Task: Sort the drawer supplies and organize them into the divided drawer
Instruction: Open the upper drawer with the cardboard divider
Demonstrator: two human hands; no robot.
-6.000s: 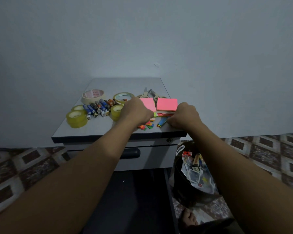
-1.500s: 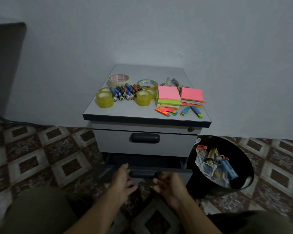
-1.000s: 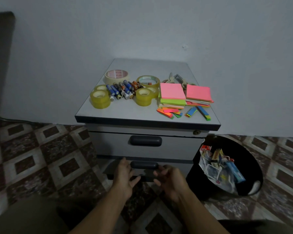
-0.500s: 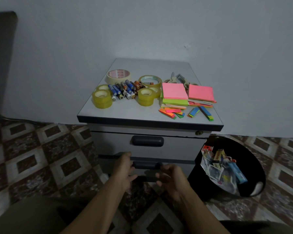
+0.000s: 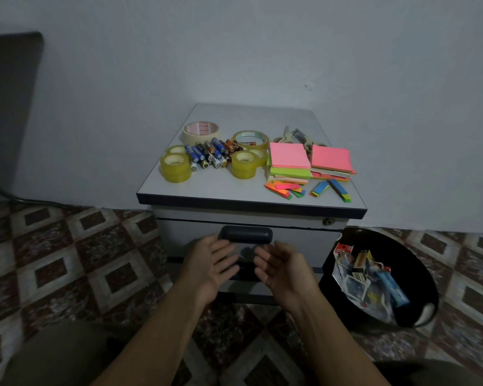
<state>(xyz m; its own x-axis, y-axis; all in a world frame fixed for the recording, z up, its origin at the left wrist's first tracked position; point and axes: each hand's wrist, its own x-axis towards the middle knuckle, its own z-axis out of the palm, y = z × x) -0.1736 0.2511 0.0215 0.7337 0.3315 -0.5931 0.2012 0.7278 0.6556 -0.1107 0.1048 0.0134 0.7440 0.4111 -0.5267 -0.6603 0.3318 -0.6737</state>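
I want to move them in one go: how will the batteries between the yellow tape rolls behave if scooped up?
The batteries are loose, smooth cylinders, so they will probably roll and scatter when pushed. The yellow tape rolls flanking them may be penning them in. Together they are likely heavy.

Batteries (image 5: 211,153) between tape rolls (image 5: 176,167).

Dim, bluish light with soft shadows; floor edges smear with blur, and wide-angle distortion bends the corners.
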